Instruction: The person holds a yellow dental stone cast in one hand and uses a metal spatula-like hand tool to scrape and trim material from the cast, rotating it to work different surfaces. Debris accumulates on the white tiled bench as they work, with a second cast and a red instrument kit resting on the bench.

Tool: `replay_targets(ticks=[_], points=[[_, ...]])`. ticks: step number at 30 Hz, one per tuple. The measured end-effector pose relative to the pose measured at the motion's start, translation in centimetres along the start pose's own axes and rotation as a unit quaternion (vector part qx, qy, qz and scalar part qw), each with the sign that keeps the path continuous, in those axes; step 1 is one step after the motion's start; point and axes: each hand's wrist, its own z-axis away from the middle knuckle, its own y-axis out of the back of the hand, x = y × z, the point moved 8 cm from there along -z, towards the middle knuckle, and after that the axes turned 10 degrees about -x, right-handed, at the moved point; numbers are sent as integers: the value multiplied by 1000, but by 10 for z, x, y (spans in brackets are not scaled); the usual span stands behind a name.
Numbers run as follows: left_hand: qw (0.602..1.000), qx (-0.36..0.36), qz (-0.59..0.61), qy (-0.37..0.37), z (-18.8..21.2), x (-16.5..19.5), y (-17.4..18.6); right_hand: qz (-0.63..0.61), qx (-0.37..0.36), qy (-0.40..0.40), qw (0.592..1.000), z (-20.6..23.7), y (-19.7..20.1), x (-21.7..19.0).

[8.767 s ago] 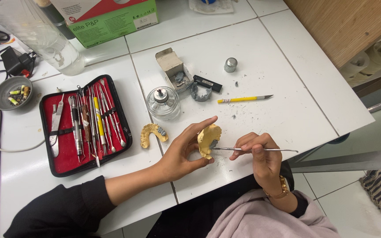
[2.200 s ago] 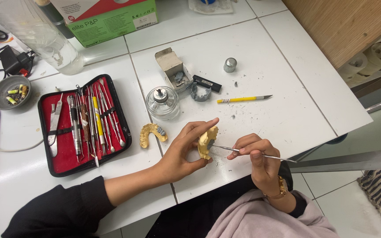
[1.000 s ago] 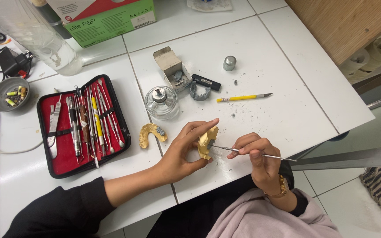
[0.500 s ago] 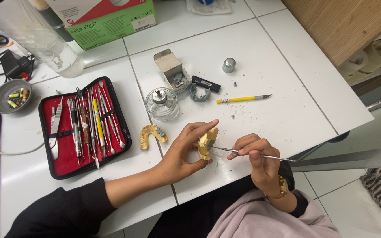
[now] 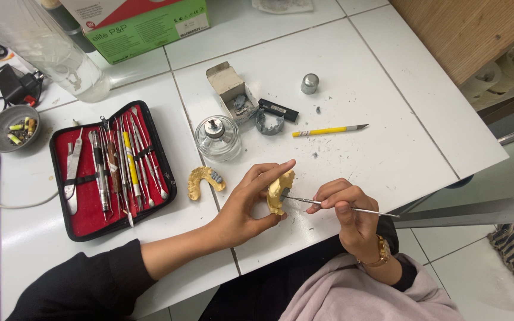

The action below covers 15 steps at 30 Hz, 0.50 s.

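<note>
An open red instrument case [image 5: 113,169] lies at far left on the white tiled table [image 5: 388,148]. A second yellow dental cast [image 5: 204,181] rests beside it. The left hand [image 5: 246,205] pinches a yellow dental cast [image 5: 279,191] between thumb and fingers, just above the table's near edge. The right hand [image 5: 349,211] grips a thin metal instrument [image 5: 340,206], its tip touching the cast.
</note>
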Motion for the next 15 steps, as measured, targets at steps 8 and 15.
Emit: replay_targets(ticks=[8, 15], points=[[1000, -1, -5, -10, 0, 0, 2, -7, 7, 12, 1000, 1, 0, 2], [1000, -1, -5, -7, 0, -1, 0, -13, 7, 11, 1000, 2, 1, 2]])
